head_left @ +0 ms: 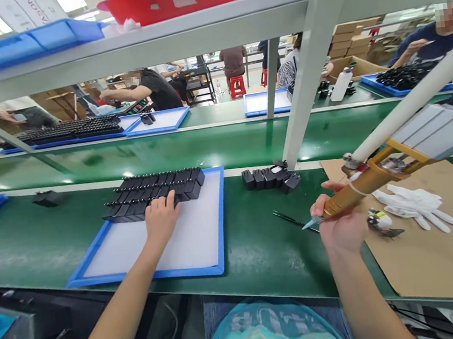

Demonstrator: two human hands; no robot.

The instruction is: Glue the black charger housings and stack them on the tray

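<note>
While the green bench [256,258] bears a blue-rimmed tray [222,218] before the person, the right hand [344,228], well to the tray's right, is wrapped around an amber dispenser [377,178] with its nozzle pointing left. Black blocks [158,189] stand in rows across the tray's far part, right at the left hand's [161,215] bent fingertips; whether these grip one, I cannot tell.

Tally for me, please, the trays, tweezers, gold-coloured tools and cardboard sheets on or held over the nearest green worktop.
Blue-rimmed trays: 2 (one cut off at left)
Gold-coloured tool, in the right hand: 1
Black tweezers: 1
Cardboard sheet: 1
Total: 5
</note>
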